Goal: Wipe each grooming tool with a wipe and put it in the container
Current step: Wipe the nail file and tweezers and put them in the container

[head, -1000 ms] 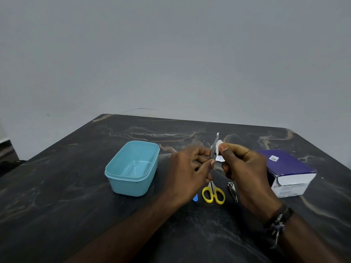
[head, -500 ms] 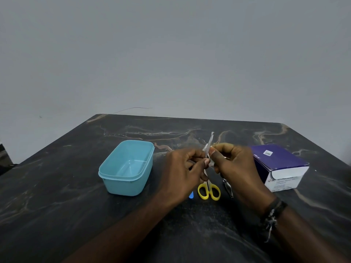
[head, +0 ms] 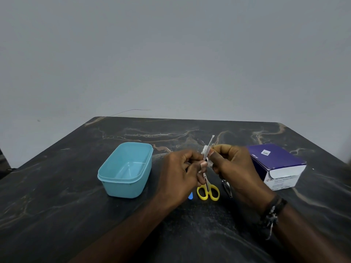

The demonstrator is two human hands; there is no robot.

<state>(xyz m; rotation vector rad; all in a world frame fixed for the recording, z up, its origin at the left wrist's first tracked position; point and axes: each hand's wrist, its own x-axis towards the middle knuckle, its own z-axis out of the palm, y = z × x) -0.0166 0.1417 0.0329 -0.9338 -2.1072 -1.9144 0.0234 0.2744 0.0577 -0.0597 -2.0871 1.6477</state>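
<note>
My left hand (head: 182, 173) pinches the lower end of a thin metal nail file (head: 209, 147), which points up and away. My right hand (head: 235, 168) presses a small white wipe (head: 205, 151) around the file's middle. An empty teal container (head: 125, 169) stands open on the table to the left of my hands. Below my hands lie yellow-handled scissors (head: 208, 192), a metal nail clipper (head: 227, 186) and a blue tool (head: 190, 195), mostly hidden by my left hand.
A purple and white box (head: 277, 166) sits on the dark marbled table (head: 57, 205) to the right of my hands. A grey wall rises behind the table's far edge.
My right hand with the wipe has slid down along the file, then back up a little. The left hand keeps its hold on the file.
</note>
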